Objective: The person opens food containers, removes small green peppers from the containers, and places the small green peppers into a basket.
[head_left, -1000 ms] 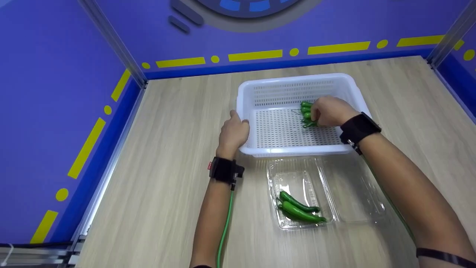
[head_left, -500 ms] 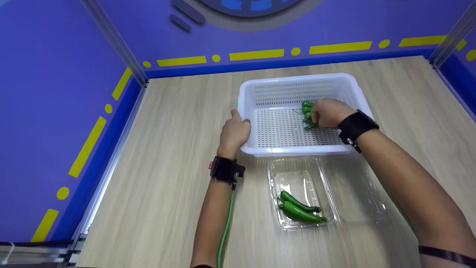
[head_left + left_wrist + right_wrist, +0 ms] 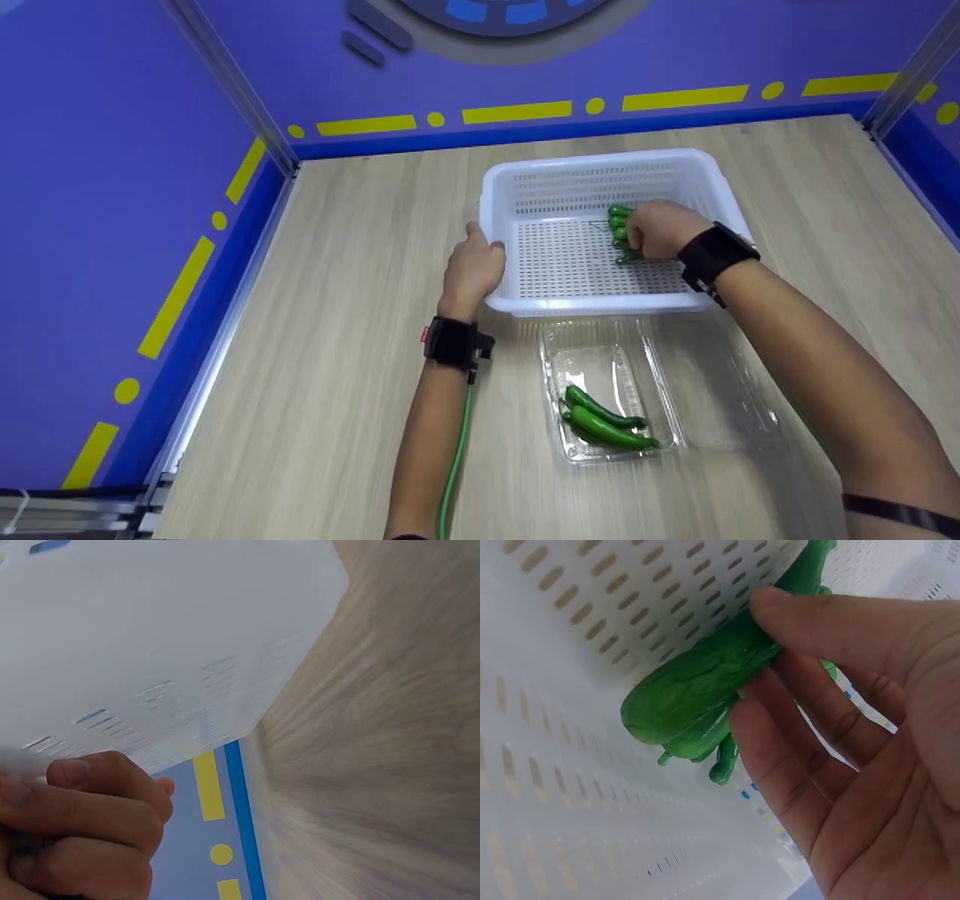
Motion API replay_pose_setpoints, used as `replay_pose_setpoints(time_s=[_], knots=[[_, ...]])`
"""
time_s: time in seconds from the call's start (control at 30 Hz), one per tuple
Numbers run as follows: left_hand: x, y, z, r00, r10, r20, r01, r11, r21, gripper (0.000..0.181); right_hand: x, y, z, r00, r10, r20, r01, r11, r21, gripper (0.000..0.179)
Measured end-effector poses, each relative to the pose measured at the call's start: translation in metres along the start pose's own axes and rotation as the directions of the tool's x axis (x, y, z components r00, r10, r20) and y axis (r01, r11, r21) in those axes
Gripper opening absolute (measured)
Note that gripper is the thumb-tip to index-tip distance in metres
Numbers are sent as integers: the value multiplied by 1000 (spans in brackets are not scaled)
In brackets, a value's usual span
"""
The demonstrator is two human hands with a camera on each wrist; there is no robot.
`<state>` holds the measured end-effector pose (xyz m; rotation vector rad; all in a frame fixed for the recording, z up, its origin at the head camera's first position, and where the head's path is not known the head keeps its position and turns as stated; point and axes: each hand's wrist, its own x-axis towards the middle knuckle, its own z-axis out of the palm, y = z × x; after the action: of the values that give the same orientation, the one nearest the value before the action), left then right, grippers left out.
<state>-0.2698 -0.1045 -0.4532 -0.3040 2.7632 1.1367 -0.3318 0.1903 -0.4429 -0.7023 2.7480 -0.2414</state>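
Hardly anything's changed from a second ago, the wrist's just a hair further left. Right hand (image 3: 664, 227) is bent down, thumb and fingertips pinching a green chili pepper (image 3: 697, 682), with other peppers (image 3: 619, 213) bunched beside those fingertips. Left hand (image 3: 472, 266) has its fingers curled around the slotted white basket (image 3: 592, 304)'s side. The clear clamshell (image 3: 585, 360) sits nearer the person than both sets of fingers.

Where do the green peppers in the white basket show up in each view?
Head: right of and slightly above picture centre, green peppers partly covered by the right hand.
Left wrist: not in it.
Right wrist: upper middle, against the same hand's thumb.
Shared landmark: the white basket, slotted; it fills the left wrist view's upper left.
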Motion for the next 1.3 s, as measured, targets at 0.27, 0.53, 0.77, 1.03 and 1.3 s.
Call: replay_pose_setpoints(time_s=[0.27,0.53,0.77,1.03,1.3], knots=[[-1,-1,0,1000,-5,-2,5,1000,0,66,0,1,1,1000,10,8,-10,1000,10,31],[-2,-1,-1,1000,-1,-10,1,1000,5,64,1,1,2,1000,30,2,-30,999,9,27],[0,0,0,1000,-12,-7,13,1000,13,68,-1,2,-2,998,55,-15,-54,998,31,12],[0,0,-2,1000,16,-4,-16,999,33,61,-6,6,-6,999,40,-30,-39,998,40,13],[-1,1,-1,1000,16,-6,-15,1000,26,61,-7,10,-6,998,52,-31,-50,997,64,15]])
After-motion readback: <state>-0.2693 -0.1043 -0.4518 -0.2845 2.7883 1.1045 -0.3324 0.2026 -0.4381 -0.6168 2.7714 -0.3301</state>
